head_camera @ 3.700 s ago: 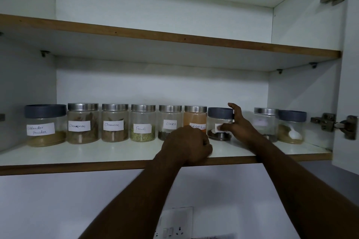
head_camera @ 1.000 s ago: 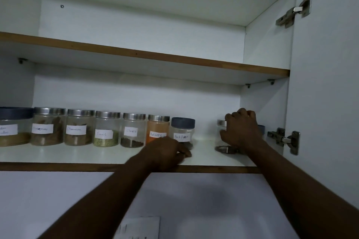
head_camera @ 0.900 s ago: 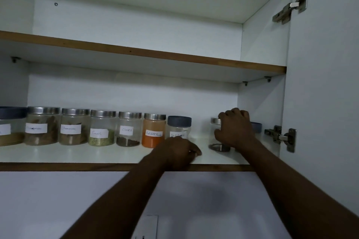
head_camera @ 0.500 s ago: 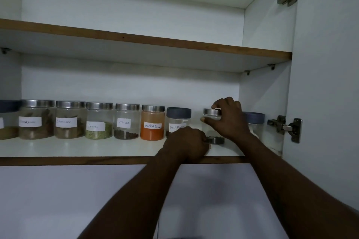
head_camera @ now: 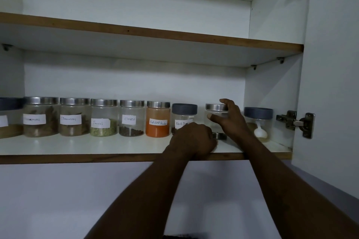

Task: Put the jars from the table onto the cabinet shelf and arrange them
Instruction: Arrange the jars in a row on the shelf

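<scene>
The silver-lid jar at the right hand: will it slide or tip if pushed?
The silver-lid jar looks nearly empty, so probably light. It is squat on a smooth white shelf, so it should slide, not tip. Its clear walls may be glass: avoid knocking the black pepper jar.

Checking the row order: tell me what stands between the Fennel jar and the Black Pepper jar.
Two jars, seen in the head view: the Cloves jar beside the Fennel jar, then the Red chilli Powder jar beside the Black Pepper jar.

Dim white wall point(head_camera: 58, 200) below, open hinged door point(head_camera: 334, 83) at right.
</scene>
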`<control>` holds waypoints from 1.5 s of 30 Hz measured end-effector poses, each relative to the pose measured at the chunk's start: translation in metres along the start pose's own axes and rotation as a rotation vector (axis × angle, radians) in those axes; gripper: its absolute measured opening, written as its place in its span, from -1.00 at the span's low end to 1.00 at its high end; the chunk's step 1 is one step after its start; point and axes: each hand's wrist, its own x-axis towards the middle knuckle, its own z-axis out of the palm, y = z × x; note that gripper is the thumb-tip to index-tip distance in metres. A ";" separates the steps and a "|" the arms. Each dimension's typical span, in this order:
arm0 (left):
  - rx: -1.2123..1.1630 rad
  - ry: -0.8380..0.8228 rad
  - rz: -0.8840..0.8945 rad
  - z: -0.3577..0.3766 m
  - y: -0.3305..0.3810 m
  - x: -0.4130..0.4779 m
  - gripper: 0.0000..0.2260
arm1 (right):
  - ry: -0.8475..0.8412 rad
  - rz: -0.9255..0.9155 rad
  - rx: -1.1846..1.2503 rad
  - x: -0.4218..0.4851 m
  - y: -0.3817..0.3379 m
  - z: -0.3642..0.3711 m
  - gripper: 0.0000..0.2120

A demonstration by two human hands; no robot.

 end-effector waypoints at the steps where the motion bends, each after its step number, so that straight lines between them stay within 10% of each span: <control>1: 0.002 0.007 0.001 0.000 0.000 0.000 -0.64 | -0.061 0.050 0.080 0.001 0.001 0.000 -0.26; 9: 0.023 0.037 -0.012 0.001 -0.001 0.000 -0.64 | -0.101 0.081 -0.024 0.002 0.010 0.004 0.18; 45: -0.008 0.028 -0.029 0.002 -0.001 0.000 -0.64 | -0.247 0.140 -0.032 0.004 0.013 0.008 -0.04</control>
